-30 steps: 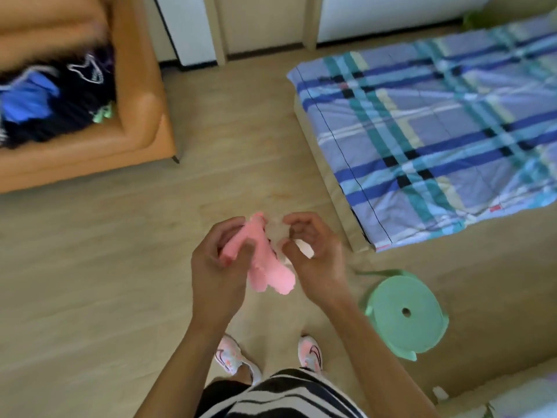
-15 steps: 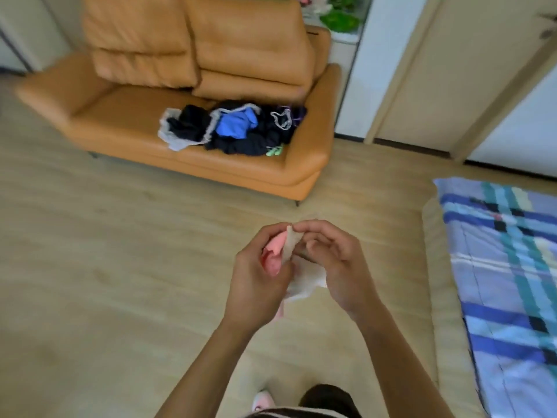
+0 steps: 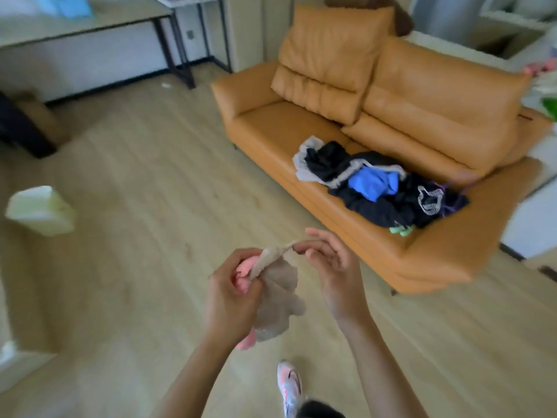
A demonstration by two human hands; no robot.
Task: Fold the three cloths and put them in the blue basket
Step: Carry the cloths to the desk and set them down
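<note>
Two hands, left [image 3: 230, 300] gripping pink cloth [image 3: 244, 267], right [image 3: 334, 276] pinching beige cloth [image 3: 278, 297]

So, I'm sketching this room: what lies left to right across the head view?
From the left: pale box → left hand → right hand → clothes pile. The beige cloth, held by both hands, overlaps them, so it is omitted.

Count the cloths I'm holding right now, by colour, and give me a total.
Pink cloth: 1, gripped in the left hand.
Beige cloth: 1, held with it in the left hand, its top corner pinched by the right hand.
Total: 2
</note>
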